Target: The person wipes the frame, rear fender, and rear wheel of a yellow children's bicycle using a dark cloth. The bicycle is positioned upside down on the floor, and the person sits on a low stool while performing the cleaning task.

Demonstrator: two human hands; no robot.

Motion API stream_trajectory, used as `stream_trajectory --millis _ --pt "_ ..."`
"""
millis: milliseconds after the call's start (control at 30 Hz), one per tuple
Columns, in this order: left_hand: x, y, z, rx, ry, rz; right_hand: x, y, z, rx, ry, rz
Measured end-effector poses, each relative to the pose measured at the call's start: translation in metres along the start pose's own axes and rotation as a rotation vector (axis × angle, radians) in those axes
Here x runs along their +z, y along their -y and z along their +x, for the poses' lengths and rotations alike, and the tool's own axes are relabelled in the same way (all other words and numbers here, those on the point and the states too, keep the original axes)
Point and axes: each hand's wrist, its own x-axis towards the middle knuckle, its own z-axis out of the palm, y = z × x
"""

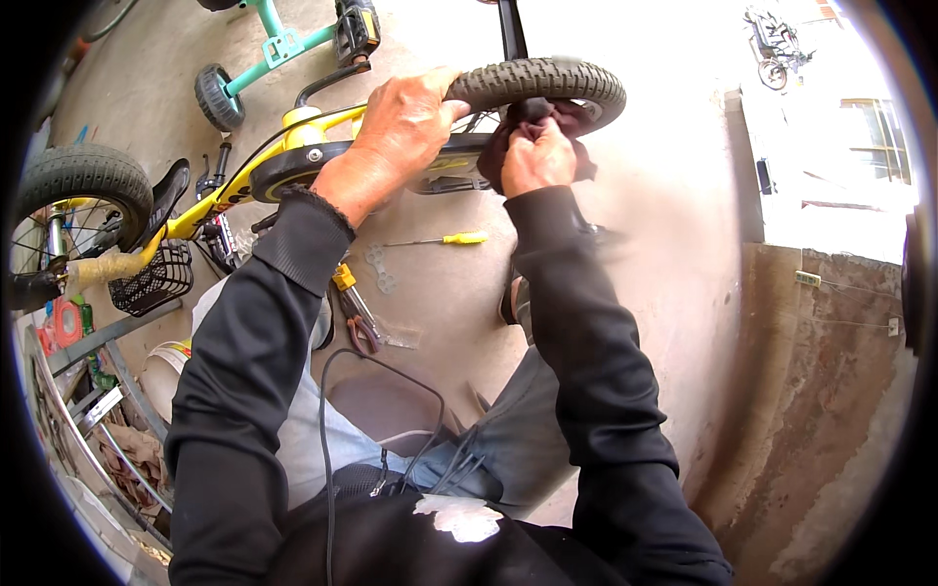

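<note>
A small yellow bicycle (207,205) lies across the far side, with a knobbly black-tyred wheel (586,80) at its right end. My left hand (396,132) is closed over the left end of that tyre, above the black chain guard (269,178). Bunched in my right hand (539,161) is a dark cloth (495,161), pressed at the near side of the wheel by its lower rim. The fingertips of my right hand are partly hidden in the cloth, and so is the part of the wheel behind it.
On the floor lie a yellow-handled screwdriver (464,238), a flat metal spanner (379,269), scissors (364,334) and a yellow-handled tool (344,278). A turquoise wheeled frame (259,70) stands at far left. The bicycle's other wheel (88,186) and black basket (154,278) are left; a wall (831,391) rises right.
</note>
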Motion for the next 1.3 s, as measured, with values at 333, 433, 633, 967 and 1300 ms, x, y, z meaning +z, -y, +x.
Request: stream_trajectory --millis 333,433,633,967,1300 --pt "-0.014 -0.002 0.005 -0.147 0.056 0.066 -0.005 -0.036 0.028 0.02 -0.02 0.276" --pt "-0.015 0.005 0.002 -0.153 0.177 0.101 -0.007 -0.026 0.025 0.051 0.024 0.283" --pt "-0.001 0.0 -0.001 0.021 -0.03 -0.012 0.006 0.004 -0.005 -0.11 0.03 -0.223" --pt "-0.019 0.005 0.005 -0.152 0.144 -0.12 -0.009 -0.031 0.025 -0.008 0.027 0.473" --pt "-0.012 0.0 -0.001 -0.04 0.101 -0.047 0.005 -0.011 0.012 -0.059 0.001 -0.075"
